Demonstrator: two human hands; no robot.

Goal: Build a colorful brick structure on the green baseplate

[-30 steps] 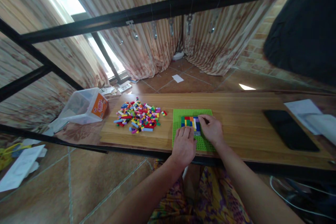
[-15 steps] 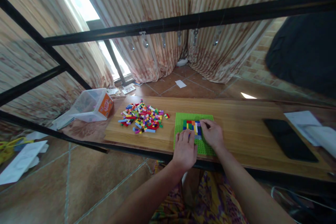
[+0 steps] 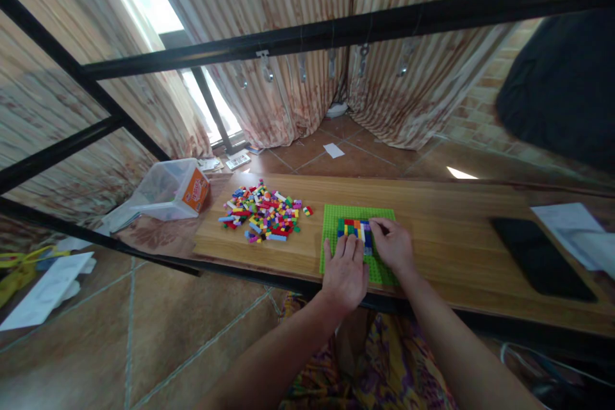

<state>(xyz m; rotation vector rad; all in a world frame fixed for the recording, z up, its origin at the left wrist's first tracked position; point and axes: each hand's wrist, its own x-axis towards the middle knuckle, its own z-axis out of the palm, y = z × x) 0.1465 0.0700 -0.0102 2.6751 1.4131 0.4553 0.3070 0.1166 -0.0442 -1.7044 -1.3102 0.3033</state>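
Note:
A green studded baseplate (image 3: 331, 221) lies on the wooden board, bearing a flat patch of coloured toy bricks (image 3: 353, 227) in red, yellow, white, blue and green. My left hand (image 3: 344, 269) rests palm down over the near edge of this patch, fingers stretched and the outermost one spread onto bare plate. At the patch's right side is my right hand (image 3: 394, 246), its thumb and forefinger drawn together at the far right corner by the blue and purple bricks. Whatever sits between those fingertips is hidden. A heap of loose bricks (image 3: 264, 211) lies left of the plate.
A clear plastic tub (image 3: 166, 189) with an orange label stands beyond the board's left end. On the right lie a black flat slab (image 3: 542, 259) and white papers (image 3: 567, 227). A black metal rail (image 3: 307, 43) with hanging clips crosses above the board.
My left hand has shifted slightly right across the bricks, and its outermost finger is now farther from the others. My right hand stays at the same corner. The whole view has moved a little.

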